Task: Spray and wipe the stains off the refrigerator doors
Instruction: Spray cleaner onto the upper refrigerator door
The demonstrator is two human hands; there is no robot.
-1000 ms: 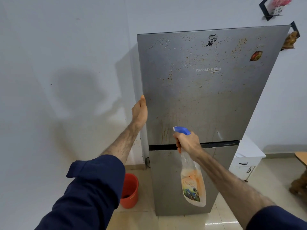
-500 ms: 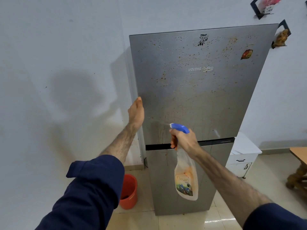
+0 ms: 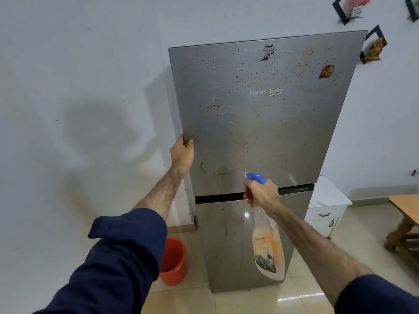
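Observation:
A grey two-door refrigerator stands against the white wall. Its upper door (image 3: 260,123) is speckled with brown stains and droplets, and brown drips run down near its bottom edge. The lower door (image 3: 229,243) shows thin streaks. My left hand (image 3: 182,151) grips the left edge of the upper door, thumb on the front. My right hand (image 3: 260,192) holds a clear spray bottle (image 3: 268,250) with a blue nozzle, orange liquid and a picture label. The nozzle points at the lower part of the upper door, and the bottle hangs in front of the lower door.
An orange bucket (image 3: 173,261) sits on the tiled floor left of the refrigerator. A white drawer unit (image 3: 326,207) stands at its right side, and a wooden table (image 3: 405,211) reaches in from the far right. Small black shelves (image 3: 371,49) hang on the wall.
My left hand slid down the door's left edge and its thumb came round onto the front. My right hand with the bottle dropped slightly. The view drifted sideways.

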